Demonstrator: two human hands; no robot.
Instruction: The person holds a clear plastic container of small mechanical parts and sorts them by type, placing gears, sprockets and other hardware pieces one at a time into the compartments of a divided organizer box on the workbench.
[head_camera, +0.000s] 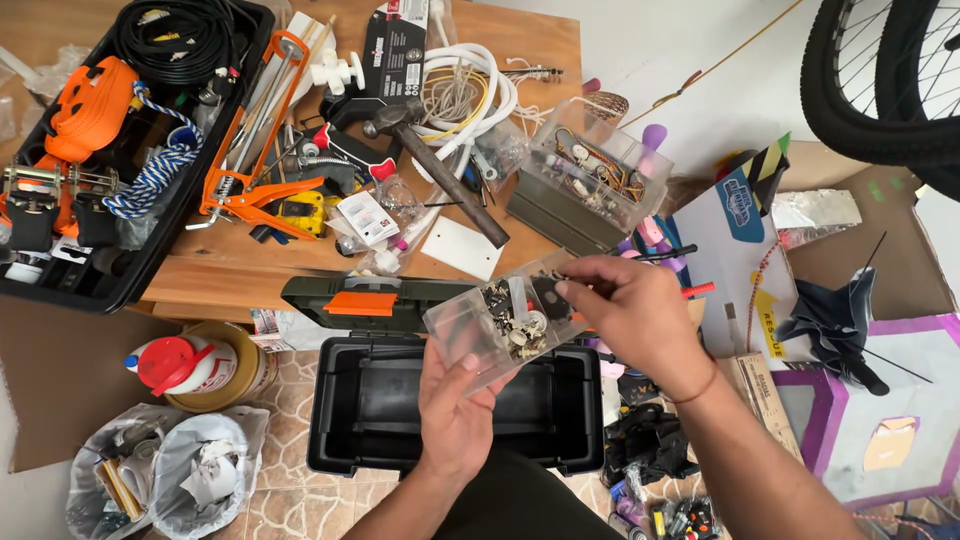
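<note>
Two hands meet at one clear plastic box (505, 322) in the middle of the frame. The left hand (455, 405) grips it from below, fingers curled round its edge. The right hand (630, 315) pinches something small and dark over it; what it is cannot be told. The bits inside are too tiny to count. One open black toolbox (400, 410) sits underneath. One hammer (435, 165) lies above on the table (230, 270).

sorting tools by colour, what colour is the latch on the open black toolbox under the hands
Orange; the latch sits on the black toolbox lid, clearest in the head view.
</note>
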